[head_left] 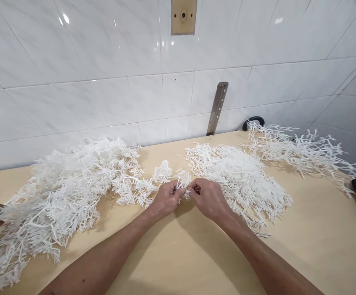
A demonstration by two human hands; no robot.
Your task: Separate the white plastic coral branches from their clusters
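Okay, so in the head view, the step in hand looks like picking at a small white, branching, plastic-looking sprig (pixel 184 177). The left hand (pixel 166 198) has a closed grip on it; the right hand (pixel 207 196) has a narrow grip, seemingly pinching its edge. Sprig's right at the fingertips, over the pale wood-look worktop (pixel 196 254), between a bushy white heap (pixel 73 184) and a flatter white pile (pixel 236 168). Next move probably calls for a fine, steady pull.

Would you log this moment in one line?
left hand: holds white branched piece | right hand: pinches at it | nearby: left pile, middle pile
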